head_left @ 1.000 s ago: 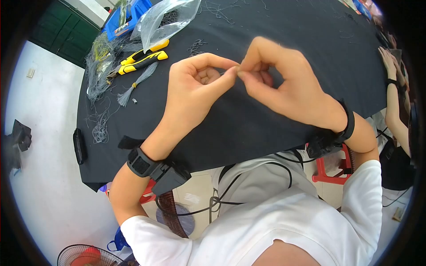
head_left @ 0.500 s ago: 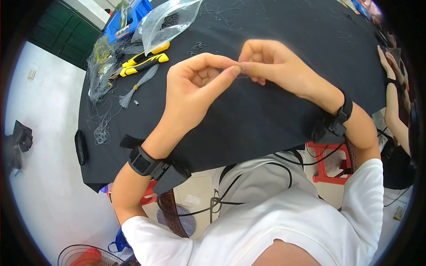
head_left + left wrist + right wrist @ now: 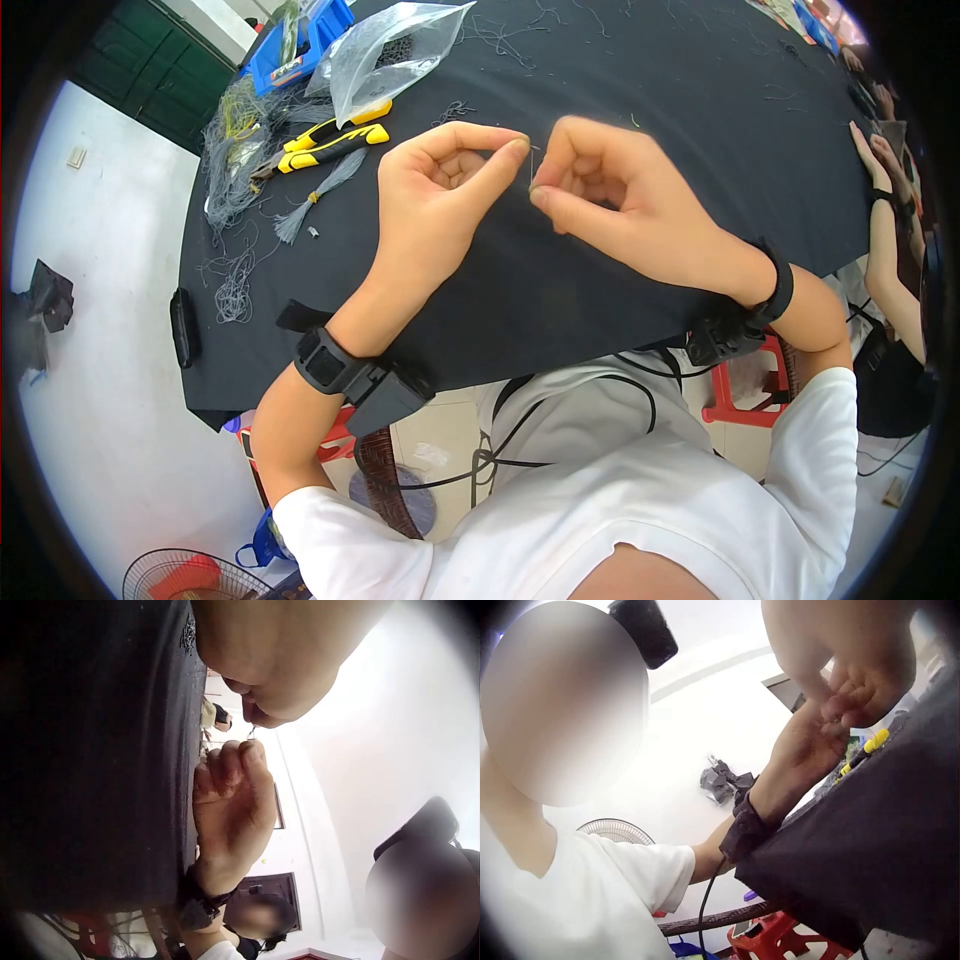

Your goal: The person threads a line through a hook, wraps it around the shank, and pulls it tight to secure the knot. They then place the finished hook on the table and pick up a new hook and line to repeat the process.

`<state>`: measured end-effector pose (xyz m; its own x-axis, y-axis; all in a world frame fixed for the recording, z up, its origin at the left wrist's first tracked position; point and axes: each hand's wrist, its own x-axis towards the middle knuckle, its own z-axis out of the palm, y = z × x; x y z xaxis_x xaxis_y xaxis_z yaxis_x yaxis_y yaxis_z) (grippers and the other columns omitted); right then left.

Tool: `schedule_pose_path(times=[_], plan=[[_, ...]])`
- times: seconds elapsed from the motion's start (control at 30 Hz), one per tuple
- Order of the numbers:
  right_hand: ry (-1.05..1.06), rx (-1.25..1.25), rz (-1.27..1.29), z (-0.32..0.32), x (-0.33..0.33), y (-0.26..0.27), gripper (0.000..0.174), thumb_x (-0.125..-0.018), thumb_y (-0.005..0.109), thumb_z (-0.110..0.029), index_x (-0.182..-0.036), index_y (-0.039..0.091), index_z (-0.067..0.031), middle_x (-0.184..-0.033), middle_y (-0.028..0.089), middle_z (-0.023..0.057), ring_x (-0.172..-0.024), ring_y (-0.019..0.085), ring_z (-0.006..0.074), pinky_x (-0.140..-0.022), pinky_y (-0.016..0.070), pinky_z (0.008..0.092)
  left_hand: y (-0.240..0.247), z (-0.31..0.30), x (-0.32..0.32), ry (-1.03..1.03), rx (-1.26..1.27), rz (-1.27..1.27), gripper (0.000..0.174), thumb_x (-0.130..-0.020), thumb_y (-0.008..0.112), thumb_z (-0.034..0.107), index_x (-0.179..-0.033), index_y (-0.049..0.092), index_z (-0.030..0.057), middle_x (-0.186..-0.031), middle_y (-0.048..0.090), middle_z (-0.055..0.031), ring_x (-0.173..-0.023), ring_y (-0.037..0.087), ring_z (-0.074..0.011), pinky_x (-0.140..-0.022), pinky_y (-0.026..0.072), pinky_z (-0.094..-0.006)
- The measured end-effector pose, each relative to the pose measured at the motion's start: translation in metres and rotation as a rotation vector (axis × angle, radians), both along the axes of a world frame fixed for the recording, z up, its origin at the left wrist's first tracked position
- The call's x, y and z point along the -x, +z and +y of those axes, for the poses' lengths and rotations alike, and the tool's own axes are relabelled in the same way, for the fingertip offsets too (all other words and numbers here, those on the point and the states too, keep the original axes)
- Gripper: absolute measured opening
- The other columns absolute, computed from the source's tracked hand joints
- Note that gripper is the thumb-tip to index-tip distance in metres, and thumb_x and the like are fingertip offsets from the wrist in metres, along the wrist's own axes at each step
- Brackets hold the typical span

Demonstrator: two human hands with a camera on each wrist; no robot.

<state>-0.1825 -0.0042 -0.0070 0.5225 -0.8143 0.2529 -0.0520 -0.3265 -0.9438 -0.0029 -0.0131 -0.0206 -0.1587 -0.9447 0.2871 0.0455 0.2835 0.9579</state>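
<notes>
Above the black cloth, my left hand [image 3: 435, 205] pinches a thin strand [image 3: 532, 160] between thumb and forefinger. My right hand [image 3: 640, 205], a small gap to its right, has thumb and forefinger tips together on the strand's lower part, other fingers curled. The strand is too fine to tell its kind or ends. In the left wrist view a small bit of it [image 3: 253, 733] shows between the left fingers above and the right hand [image 3: 236, 799] below. The right wrist view has both hands overlapping, the left hand [image 3: 810, 746] behind, and the strand cannot be made out.
On the black tablecloth [image 3: 560, 300] at the left lie yellow-black pliers [image 3: 335, 150], a tied grey bundle [image 3: 320, 195], tangled threads [image 3: 235, 285], a plastic bag [image 3: 365, 75] and a blue bin [image 3: 325, 30]. Another person's arm [image 3: 885, 240] rests at the right edge.
The hands, touching at the fingertips before, now stand slightly apart with the strand between them. My right hand has turned and moved a little lower.
</notes>
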Motion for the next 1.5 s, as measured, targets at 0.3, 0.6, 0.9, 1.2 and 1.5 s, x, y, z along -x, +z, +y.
schedule_pose_path(times=[0.3,0.6,0.9,1.2,1.5], plan=[[-0.125,0.54,0.103,-0.012,0.009,0.014,0.005,-0.081,0.058,-0.005,-0.08,0.054,-0.0021,-0.064,0.052,-0.0001,-0.059,0.049,0.0057,-0.052,0.0397,0.0202,0.002,0.009,0.006,-0.126,-0.006,-0.049,0.009,-0.082,0.065,0.003,-0.089,0.065,-0.0039,-0.063,0.057,0.0054,-0.053,0.043,0.0035,-0.045,0.0283,-0.0136],[-0.042,0.175,0.034,-0.03,0.016,0.005,0.01,-0.086,0.059,-0.01,-0.084,0.055,-0.0015,-0.069,0.055,-0.0007,-0.062,0.051,0.0042,-0.057,0.0415,0.0185,0.012,0.017,0.003,-0.236,-0.104,0.0,0.014,-0.084,0.063,0.001,-0.096,0.063,-0.0042,-0.091,0.065,-0.0063,-0.08,0.059,-0.0065,-0.071,0.0453,-0.0176],[0.085,-0.352,-0.036,-0.015,0.005,-0.009,0.014,-0.086,0.059,-0.016,-0.086,0.054,-0.0025,-0.072,0.06,0.0041,-0.064,0.056,0.0085,-0.058,0.0455,0.0211,0.004,0.009,0.002,-0.06,-0.023,0.111,0.014,-0.085,0.062,0.004,-0.095,0.063,-0.0055,-0.082,0.066,-0.0062,-0.071,0.059,-0.0045,-0.063,0.0445,-0.0158],[0.067,-0.152,-0.054,0.004,0.0,0.002,0.011,-0.085,0.058,-0.011,-0.085,0.054,-0.0008,-0.069,0.055,0.0004,-0.062,0.051,0.0053,-0.055,0.0414,0.0193,0.002,0.008,0.004,0.025,0.032,0.033,0.012,-0.084,0.064,0.004,-0.092,0.064,-0.0042,-0.066,0.058,0.0035,-0.055,0.045,0.0025,-0.048,0.0306,-0.0134],[-0.182,0.487,0.047,-0.013,0.006,0.006,0.005,-0.084,0.055,-0.006,-0.086,0.053,-0.0027,-0.066,0.049,-0.0006,-0.06,0.044,0.0064,-0.053,0.0369,0.0215,0.002,0.012,0.006,-0.13,-0.029,-0.105,0.008,-0.082,0.065,0.003,-0.088,0.064,-0.0039,-0.066,0.057,0.0045,-0.055,0.045,0.0032,-0.047,0.0306,-0.0132]])
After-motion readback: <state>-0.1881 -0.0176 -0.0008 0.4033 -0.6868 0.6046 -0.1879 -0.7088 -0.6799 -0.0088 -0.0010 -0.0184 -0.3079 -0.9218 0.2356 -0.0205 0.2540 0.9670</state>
